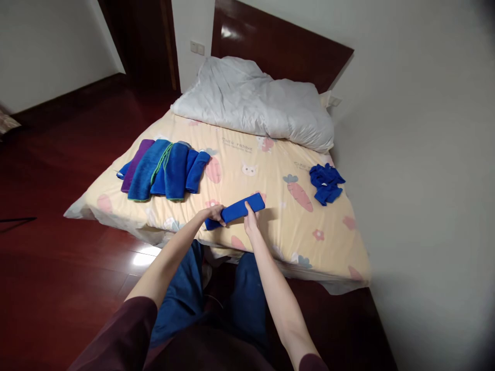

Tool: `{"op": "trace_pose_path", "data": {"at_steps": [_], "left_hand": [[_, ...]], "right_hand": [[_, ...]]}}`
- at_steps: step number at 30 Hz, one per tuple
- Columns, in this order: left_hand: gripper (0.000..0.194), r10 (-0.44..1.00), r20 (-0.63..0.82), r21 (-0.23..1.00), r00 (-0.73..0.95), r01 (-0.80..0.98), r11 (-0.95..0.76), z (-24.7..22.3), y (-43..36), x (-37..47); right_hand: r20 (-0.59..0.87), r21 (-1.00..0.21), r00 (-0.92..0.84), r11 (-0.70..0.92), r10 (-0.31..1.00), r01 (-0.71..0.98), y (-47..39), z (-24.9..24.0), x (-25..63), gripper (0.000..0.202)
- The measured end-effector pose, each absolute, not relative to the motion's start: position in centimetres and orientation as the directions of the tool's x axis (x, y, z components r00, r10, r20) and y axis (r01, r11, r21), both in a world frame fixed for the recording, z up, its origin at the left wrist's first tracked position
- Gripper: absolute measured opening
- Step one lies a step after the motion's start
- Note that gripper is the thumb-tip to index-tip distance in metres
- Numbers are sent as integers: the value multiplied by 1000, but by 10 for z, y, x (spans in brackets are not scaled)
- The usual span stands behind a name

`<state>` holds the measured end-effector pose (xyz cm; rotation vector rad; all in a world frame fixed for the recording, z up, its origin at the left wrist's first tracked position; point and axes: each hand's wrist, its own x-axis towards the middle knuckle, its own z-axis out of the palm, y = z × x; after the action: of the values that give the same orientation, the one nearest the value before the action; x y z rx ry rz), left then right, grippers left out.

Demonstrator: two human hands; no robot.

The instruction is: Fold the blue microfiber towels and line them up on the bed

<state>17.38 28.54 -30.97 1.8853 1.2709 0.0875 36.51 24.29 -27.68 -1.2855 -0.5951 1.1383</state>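
A blue towel (243,207), folded into a narrow flat strip, is held between my two hands just above the front part of the bed. My left hand (216,214) grips it close to its left end, fingers wrapped round the cloth. Nearer its right end, my right hand (251,216) pinches it with the thumb on top; the other fingers are mostly hidden underneath. To the left lies a row of rolled or folded towels (178,170), mostly blue with one purple, overlapping each other. A green cord (162,162) rests on them.
The bed (266,165) has a cream sheet with carrot and rabbit prints. A crumpled blue cloth (327,183) lies near its right edge. Toward the headboard (278,38) a white quilt (263,103) is bunched up. A wall (417,154) runs along the right side.
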Motion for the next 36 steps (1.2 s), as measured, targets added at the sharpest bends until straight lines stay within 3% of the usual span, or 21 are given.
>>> {"op": "trace_pose_path", "data": {"at_steps": [3,7,13,22,25,30,36], "left_hand": [[78,834,-305,807,459,590,-30,-315,274,165],[63,907,-126,916,401,398,-48,-319,259,153],[42,999,-4,925,48,380,-15,-313,250,133],[38,947,59,915,-317,395,75,-299,251,96],[39,911,93,909,-402,408,87,-300,256,86],[60,858,131,916,-496,393,87,-311,255,72],[52,877,101,921,-470,378,96,-331,257,73]], "right_hand": [[-208,-909,290,-75,934,-411,250,-253,344,42],[-105,-958,198,-45,975,-285,253,-219,312,41],[40,-998,175,46,984,-31,257,-183,258,46],[134,-991,26,133,991,7,289,-164,195,54],[136,-991,4,136,991,-11,300,-163,178,56],[126,-992,-91,125,988,-20,315,-173,155,59],[125,-992,-112,125,986,-5,323,-189,147,67]]}}
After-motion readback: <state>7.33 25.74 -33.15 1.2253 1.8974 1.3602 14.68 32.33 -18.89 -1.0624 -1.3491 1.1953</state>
